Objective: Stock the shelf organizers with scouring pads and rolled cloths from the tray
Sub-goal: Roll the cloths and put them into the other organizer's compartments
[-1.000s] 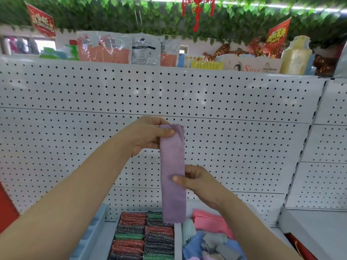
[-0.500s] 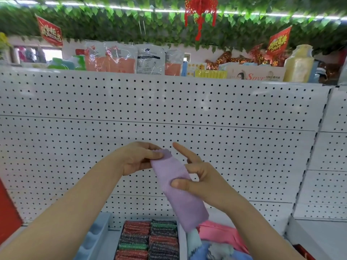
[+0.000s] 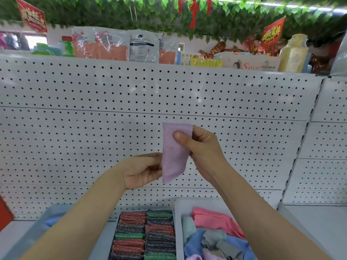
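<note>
scouring pads [image 3: 144, 235]: packed in two rows in the near organizer bin at bottom centre; red, green and dark ones. Looks full, judged from this view.
cloth tray [image 3: 177, 218]: white, just right of the pads bin. Loose cloths inside: pink [image 3: 214, 219], blue [image 3: 202, 244], grey-patterned. Plenty left to roll.
left hand [image 3: 139, 172]: fingers curled round the lower left edge of the purple cloth; fingertips hidden behind the fabric.
right hand [image 3: 201, 145]: thumb pressed on the front of the cloth's top, fingers behind it, a pinch on the upper end.
purple cloth [image 3: 174, 152]: mesh weave, held in mid-air between both hands, above the bins and in front of the pegboard [image 3: 93, 137]. Not in any organizer yet.
change: 1 s ago it hung as one long strip, left hand on top, right hand mid-strip. Now about half as long, fold at the top, pinked free edge at the bottom; the hands have swapped ends.
meaning: folding is under way, rolling probably not started. Cloth is still flat, not a roll.
next (guess): roll or fold again, then slot it into an organizer. Limp fabric can spring open if the pinch slips.
top shelf: packaged goods [image 3: 116, 45] and a yellow bottle [image 3: 293, 53] above the pegboard, not involved.
</note>
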A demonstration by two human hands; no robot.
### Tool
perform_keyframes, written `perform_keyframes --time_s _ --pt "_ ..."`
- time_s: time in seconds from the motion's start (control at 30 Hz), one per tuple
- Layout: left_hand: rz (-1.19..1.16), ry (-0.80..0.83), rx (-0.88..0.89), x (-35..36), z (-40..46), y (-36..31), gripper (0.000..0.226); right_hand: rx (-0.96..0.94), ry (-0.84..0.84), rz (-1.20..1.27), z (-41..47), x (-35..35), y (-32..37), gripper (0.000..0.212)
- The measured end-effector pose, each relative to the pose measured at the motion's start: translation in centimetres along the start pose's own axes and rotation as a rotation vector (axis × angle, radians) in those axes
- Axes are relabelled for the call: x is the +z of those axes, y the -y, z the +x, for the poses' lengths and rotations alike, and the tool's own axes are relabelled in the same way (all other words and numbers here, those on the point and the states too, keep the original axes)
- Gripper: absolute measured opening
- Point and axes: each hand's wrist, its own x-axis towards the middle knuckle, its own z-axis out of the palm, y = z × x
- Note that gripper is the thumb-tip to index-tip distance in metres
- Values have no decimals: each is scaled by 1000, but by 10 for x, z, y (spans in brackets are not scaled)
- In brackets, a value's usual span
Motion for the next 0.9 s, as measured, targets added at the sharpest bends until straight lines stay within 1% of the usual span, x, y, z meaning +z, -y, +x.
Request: perform_keyframes --time_s 0.1,0.17,0.27,0.37,0.5,0.57,0.67,0.77,0.83,0.9 --pt "234 -7 147 1 -2 3 57 24 -63 26 1 -1 -2 19" --pt "297 38 286 10 -8 3 63 37 -88 49 2 -2 -3 18" --pt "345 24 430 22 -14 2 53 54 -103 43 2 -3 -5 20" --pt "392 -54 472 27 -15 3 34 123 -56 -3 0 -6 -4 26" --pt "348 -217 472 24 -13 11 21 415 9 -165 -8 -15 -8 47" --pt "348 -273 465 23 -14 15 16 494 25 -222 -14 -18 -13 54" --pt "412 -356 439 24 -15 19 20 443 55 -215 -18 -21 -18 55" --pt "390 -412 404 22 -15 18 41 314 55 -256 -18 -23 -21 48" --pt "380 -380 396 19 -16 16 55 242 44 -322 -19 -23 -21 39" --pt "451 -297 397 18 -20 13 61 190 20 -379 -18 -24 -23 34"
